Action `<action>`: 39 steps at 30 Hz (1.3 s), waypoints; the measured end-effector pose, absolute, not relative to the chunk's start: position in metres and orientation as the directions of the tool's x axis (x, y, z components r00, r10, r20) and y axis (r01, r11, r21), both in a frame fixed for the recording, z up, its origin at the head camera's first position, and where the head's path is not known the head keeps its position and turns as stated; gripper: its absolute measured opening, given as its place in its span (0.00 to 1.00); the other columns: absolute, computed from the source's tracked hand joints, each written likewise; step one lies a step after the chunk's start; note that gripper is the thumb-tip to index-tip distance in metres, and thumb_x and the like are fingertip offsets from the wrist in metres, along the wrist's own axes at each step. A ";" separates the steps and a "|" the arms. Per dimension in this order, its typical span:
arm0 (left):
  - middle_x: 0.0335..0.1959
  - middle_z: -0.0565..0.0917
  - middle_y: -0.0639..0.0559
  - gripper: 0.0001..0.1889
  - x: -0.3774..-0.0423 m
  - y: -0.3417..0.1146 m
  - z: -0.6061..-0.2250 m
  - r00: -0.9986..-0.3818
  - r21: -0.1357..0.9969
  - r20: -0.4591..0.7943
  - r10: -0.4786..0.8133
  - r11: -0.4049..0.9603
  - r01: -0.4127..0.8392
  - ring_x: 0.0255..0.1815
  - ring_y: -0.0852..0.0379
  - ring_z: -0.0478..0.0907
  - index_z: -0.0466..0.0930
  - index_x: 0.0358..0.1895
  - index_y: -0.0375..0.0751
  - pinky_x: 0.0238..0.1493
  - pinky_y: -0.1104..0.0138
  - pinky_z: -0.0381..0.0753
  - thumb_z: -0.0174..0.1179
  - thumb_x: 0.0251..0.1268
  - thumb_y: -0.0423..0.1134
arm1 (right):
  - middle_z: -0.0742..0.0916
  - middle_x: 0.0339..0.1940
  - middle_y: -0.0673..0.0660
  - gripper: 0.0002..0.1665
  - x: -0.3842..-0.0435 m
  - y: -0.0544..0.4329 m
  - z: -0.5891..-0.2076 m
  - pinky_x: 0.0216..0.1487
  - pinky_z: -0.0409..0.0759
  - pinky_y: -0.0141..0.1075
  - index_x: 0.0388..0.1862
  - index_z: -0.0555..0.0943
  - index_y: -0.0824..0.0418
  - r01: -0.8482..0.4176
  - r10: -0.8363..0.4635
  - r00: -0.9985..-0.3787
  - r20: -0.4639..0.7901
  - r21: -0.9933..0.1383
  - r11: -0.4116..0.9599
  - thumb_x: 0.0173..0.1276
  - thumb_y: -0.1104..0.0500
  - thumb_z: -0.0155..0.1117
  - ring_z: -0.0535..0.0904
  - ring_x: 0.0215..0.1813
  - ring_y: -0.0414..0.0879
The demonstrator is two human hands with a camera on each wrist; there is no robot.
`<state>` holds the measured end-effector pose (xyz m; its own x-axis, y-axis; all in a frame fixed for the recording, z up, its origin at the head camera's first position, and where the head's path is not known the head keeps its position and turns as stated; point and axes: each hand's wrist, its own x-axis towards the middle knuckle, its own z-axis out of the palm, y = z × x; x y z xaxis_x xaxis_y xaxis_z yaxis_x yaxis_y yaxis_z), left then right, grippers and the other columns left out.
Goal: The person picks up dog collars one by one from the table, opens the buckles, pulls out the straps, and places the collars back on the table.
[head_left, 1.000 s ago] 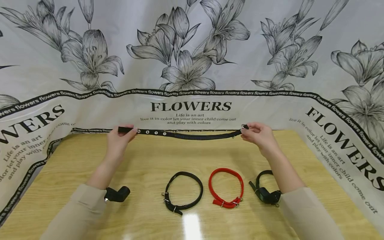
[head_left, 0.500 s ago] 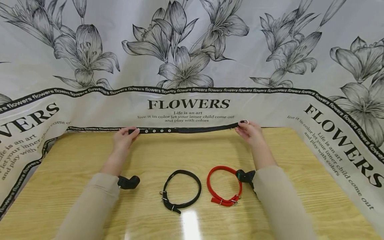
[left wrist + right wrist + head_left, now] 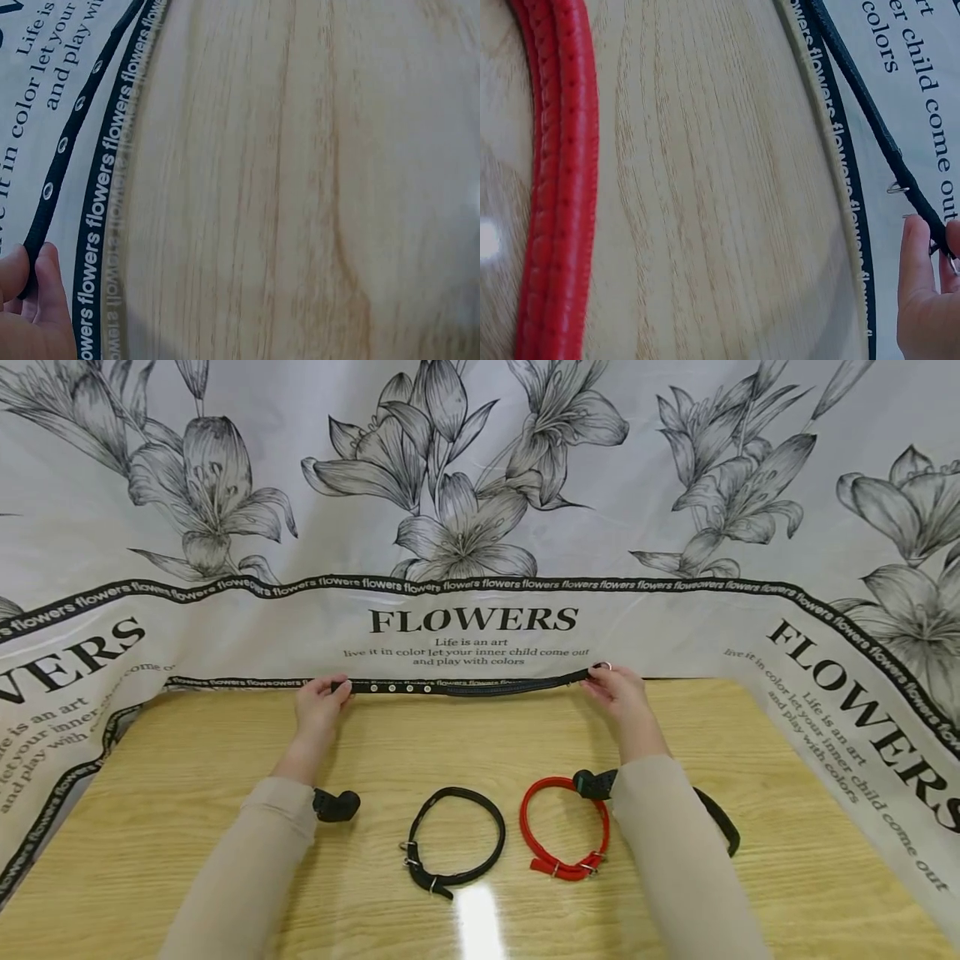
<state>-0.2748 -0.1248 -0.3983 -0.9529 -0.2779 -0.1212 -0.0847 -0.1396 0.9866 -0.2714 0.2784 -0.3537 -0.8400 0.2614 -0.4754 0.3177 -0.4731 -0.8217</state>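
Note:
A black collar (image 3: 495, 689) with metal eyelets is stretched out between both hands at the far edge of the table. My left hand (image 3: 322, 702) pinches its eyelet end between thumb and fingers; the left wrist view shows this collar end (image 3: 56, 161) in front of the printed cloth. My right hand (image 3: 618, 693) pinches the buckle end, where a metal ring (image 3: 603, 667) sticks up by the fingers. In the right wrist view, small metal loops (image 3: 898, 188) show on the strap beside the right hand (image 3: 928, 292). The collar sags slightly in the middle.
Nearer on the wooden table (image 3: 375, 752) lie a buckled black collar (image 3: 501, 827) and a buckled red collar (image 3: 522, 827). Another black collar (image 3: 722, 818) is mostly hidden by the right sleeve. A flower-printed cloth (image 3: 480, 552) rises behind and along the sides.
Both hands have moved closer together, the left rightward and the right leftward, still holding the collar. The right sleeve now covers much of the rightmost collar, and the wrist camera overlaps the red one.

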 end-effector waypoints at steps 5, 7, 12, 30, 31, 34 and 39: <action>0.45 0.71 0.40 0.17 -0.277 -0.124 -0.400 -0.948 0.982 -0.159 -0.277 -0.141 -0.124 0.25 0.68 0.75 0.69 0.54 0.18 0.42 0.73 0.80 0.53 0.63 0.23 | 0.76 0.39 0.57 0.19 -0.274 0.278 -0.362 0.55 0.74 0.33 0.57 0.67 0.64 0.341 0.260 -0.827 -0.499 -0.811 -0.475 0.67 0.72 0.51 0.79 0.26 0.44; 0.49 0.70 0.38 0.17 -0.276 -0.124 -0.401 -0.947 0.982 -0.170 -0.271 -0.129 -0.139 0.24 0.69 0.75 0.69 0.55 0.19 0.39 0.75 0.80 0.53 0.64 0.24 | 0.77 0.38 0.57 0.21 -0.275 0.278 -0.366 0.53 0.76 0.33 0.58 0.67 0.63 0.342 0.269 -0.819 -0.507 -0.807 -0.481 0.67 0.72 0.52 0.79 0.26 0.44; 0.66 0.57 0.31 0.18 -0.275 -0.124 -0.401 -0.952 0.979 -0.189 -0.242 -0.117 -0.165 0.23 0.70 0.75 0.67 0.58 0.21 0.31 0.79 0.78 0.50 0.67 0.25 | 0.75 0.49 0.59 0.34 -0.276 0.280 -0.370 0.55 0.74 0.34 0.71 0.59 0.60 0.360 0.281 -0.812 -0.512 -0.817 -0.451 0.68 0.71 0.51 0.80 0.27 0.44; 0.51 0.77 0.31 0.20 -0.270 -0.137 -0.394 -0.969 0.982 -0.125 -0.213 0.114 -0.151 0.36 0.60 0.79 0.67 0.60 0.25 0.43 0.72 0.79 0.52 0.67 0.29 | 0.79 0.44 0.58 0.30 -0.263 0.310 -0.360 0.54 0.77 0.35 0.68 0.64 0.65 0.355 0.352 -0.832 -0.428 -0.900 -0.254 0.67 0.67 0.56 0.81 0.40 0.45; 0.53 0.76 0.30 0.20 -0.269 -0.140 -0.394 -0.975 0.977 -0.107 -0.197 0.160 -0.140 0.39 0.57 0.79 0.67 0.60 0.25 0.43 0.70 0.79 0.52 0.67 0.30 | 0.80 0.39 0.55 0.30 -0.263 0.312 -0.357 0.53 0.77 0.35 0.67 0.65 0.64 0.357 0.354 -0.831 -0.428 -0.900 -0.249 0.66 0.67 0.57 0.81 0.35 0.43; 0.53 0.75 0.29 0.21 -0.265 -0.147 -0.392 -0.986 0.959 -0.069 -0.149 0.263 -0.107 0.44 0.50 0.78 0.66 0.61 0.25 0.43 0.69 0.78 0.52 0.67 0.31 | 0.80 0.36 0.51 0.32 -0.260 0.320 -0.350 0.54 0.76 0.35 0.69 0.64 0.62 0.378 0.297 -0.851 -0.433 -0.898 -0.224 0.66 0.66 0.58 0.80 0.30 0.38; 0.51 0.75 0.27 0.21 -0.257 -0.158 -0.385 -0.996 0.944 -0.003 -0.092 0.327 -0.033 0.37 0.57 0.78 0.66 0.60 0.23 0.40 0.68 0.79 0.52 0.68 0.31 | 0.82 0.33 0.49 0.30 -0.252 0.334 -0.347 0.47 0.80 0.34 0.65 0.68 0.64 0.329 0.177 -0.918 -0.354 -0.931 -0.157 0.64 0.64 0.62 0.81 0.33 0.39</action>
<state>-0.2566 -0.1582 -0.3853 -0.9957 -0.0921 -0.0031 -0.0333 0.3274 0.9443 -0.2525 0.3340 -0.3467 -0.9184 0.1766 -0.3540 0.3286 -0.1575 -0.9312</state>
